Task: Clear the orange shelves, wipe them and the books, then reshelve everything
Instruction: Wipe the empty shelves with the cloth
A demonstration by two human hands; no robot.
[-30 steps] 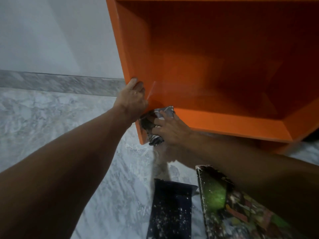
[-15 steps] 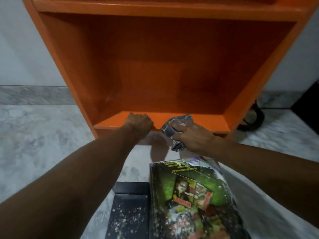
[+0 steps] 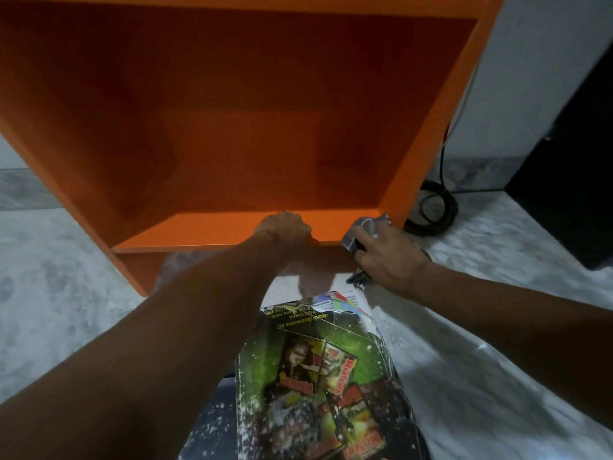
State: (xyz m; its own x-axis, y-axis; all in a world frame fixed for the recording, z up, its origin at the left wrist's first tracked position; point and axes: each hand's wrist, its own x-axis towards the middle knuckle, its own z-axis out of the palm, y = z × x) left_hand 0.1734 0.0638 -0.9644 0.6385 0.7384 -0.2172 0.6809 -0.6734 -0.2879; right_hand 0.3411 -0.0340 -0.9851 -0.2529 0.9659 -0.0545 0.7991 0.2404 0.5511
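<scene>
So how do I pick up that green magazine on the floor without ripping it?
Take the green magazine by its right long edge, coming from the right, thumb on top and fingers slid underneath. It lies flat on a dark book, so that edge looks lifted off the floor. Skip the far end: it looks torn and curled.

The left hand (image 3: 284, 231) grips the front edge of the big orange wooden shelf (image 3: 199, 229). The right hand (image 3: 388, 257) holds a crumpled grey cloth (image 3: 364, 231) against that edge, near the right corner. A shiny green book (image 3: 315, 370) lies below on the grey marble floor (image 3: 49, 293).
</scene>
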